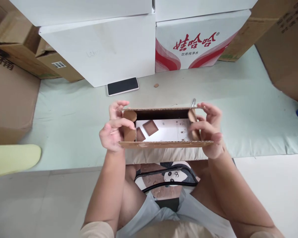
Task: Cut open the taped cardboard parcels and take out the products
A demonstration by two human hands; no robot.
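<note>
A brown cardboard box [166,144] stands open at the top in front of me, near the edge of the covered surface. Inside it lies a white box [167,130] with brown squares and small printed figures on its face. My left hand [115,127] grips the left end of the cardboard box, fingers at its small end flap [129,129]. At the right end, my right hand [210,129] holds the box, with fingers over the right end flap [193,118]. Both long flaps stand up between my hands.
A phone [123,86] lies before a white carton [119,49]; beside it is a carton with red print [196,46]. A small metal object [194,102] lies behind the box. Brown cartons [285,49] flank both sides. A yellow-green object [15,159] is at left.
</note>
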